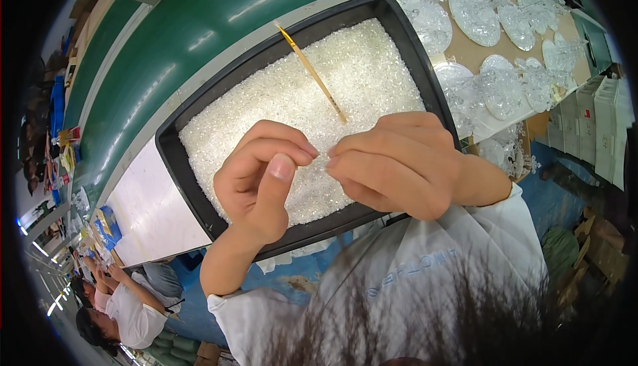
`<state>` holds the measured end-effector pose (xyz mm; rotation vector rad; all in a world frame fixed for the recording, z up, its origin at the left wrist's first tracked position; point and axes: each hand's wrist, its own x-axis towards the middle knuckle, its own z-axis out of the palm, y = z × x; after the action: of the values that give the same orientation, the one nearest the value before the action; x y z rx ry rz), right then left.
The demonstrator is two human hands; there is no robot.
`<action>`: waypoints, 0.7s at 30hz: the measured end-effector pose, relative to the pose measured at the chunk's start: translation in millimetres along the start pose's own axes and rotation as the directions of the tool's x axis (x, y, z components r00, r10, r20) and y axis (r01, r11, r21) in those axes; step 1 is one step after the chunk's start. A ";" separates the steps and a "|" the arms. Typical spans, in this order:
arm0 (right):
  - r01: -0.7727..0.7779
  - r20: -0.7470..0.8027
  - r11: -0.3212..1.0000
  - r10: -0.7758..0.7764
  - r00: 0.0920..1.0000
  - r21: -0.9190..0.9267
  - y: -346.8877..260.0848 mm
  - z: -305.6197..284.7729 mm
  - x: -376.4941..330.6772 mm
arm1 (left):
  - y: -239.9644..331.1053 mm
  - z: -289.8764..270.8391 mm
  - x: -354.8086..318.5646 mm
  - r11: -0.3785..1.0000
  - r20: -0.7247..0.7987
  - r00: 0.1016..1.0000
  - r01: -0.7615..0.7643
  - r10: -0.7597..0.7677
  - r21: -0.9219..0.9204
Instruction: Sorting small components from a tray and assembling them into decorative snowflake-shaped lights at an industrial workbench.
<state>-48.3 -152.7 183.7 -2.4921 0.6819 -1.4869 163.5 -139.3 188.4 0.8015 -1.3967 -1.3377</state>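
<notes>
Both my hands are raised over a black tray (174, 160) filled with sparkling, whitish transparent granules (279, 97). My left hand (256, 177) has its fingers curled, with the thumb close to the bent forefinger. Facing it, my right hand (402, 160) presses its fingertips together. A narrow gap separates the two sets of fingertips. Whatever they pinch, if anything, is too small to make out. Just beyond my hands lies a thin paintbrush (312, 74) with a wooden handle, its bristle end resting over the tray's far rim and its handle tip on the granules.
Several transparent ornaments with round, glittery bases (474, 17) stand on a brown board (465, 50) to the right. A green conveyor belt (219, 24) curves past the tray's far side. White bins (588, 117) are stacked at far right. A co-worker (136, 306) sits at lower left.
</notes>
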 end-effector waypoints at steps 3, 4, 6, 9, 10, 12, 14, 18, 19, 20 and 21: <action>-0.024 -0.032 1.000 0.024 0.999 -0.015 -0.5 1.0 -1.4 | 0.0 -1.5 -0.1 0.999 0.037 0.999 0.039 -0.039 -0.012; -0.024 -0.032 1.000 0.023 0.999 -0.014 -0.7 0.3 -0.8 | 0.3 -2.9 -0.6 0.998 0.061 0.996 0.065 -0.064 -0.015; -0.026 -0.006 0.999 0.026 1.000 -0.032 -0.7 -2.3 0.5 | 1.0 -4.5 -0.4 0.996 0.071 0.995 0.080 -0.077 -0.036; -0.017 -0.011 0.998 0.016 1.000 -0.058 0.4 -3.5 -0.7 | 1.0 -1.1 1.6 0.998 0.078 0.996 0.056 -0.054 -0.031; -0.016 -0.011 0.998 0.015 1.000 -0.056 -0.2 -3.1 -0.6 | 1.3 0.6 1.7 1.000 0.073 0.997 0.020 -0.020 -0.002; -0.003 -0.026 0.996 0.001 1.000 -0.093 -2.1 -2.2 -0.5 | 3.3 2.5 0.9 0.999 0.065 0.998 0.023 -0.025 0.031; 0.010 -0.013 0.995 -0.012 1.000 -0.101 -2.1 -2.3 -1.6 | 2.5 3.1 0.7 0.998 0.059 0.998 0.025 -0.028 0.059; 0.039 0.022 0.992 -0.037 0.999 -0.123 -1.1 -4.0 -0.8 | 0.2 2.4 1.5 0.997 0.065 0.998 -0.003 -0.002 0.083; 0.039 0.022 0.992 -0.037 0.999 -0.123 -0.8 -4.3 0.0 | 0.3 2.3 1.7 0.996 0.061 0.998 0.001 -0.007 0.093; 0.044 0.022 0.993 -0.042 0.999 -0.107 -0.4 -4.5 0.8 | 0.3 2.2 2.0 0.996 0.061 0.998 0.001 -0.007 0.093; 0.050 0.023 0.995 -0.048 0.999 -0.092 0.1 -4.6 1.3 | 0.3 1.9 2.2 0.996 0.061 0.998 -0.001 -0.004 0.094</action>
<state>-51.8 -153.0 187.0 -2.6069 0.7066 -1.4759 161.1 -140.7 189.3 0.8296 -1.5163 -1.3152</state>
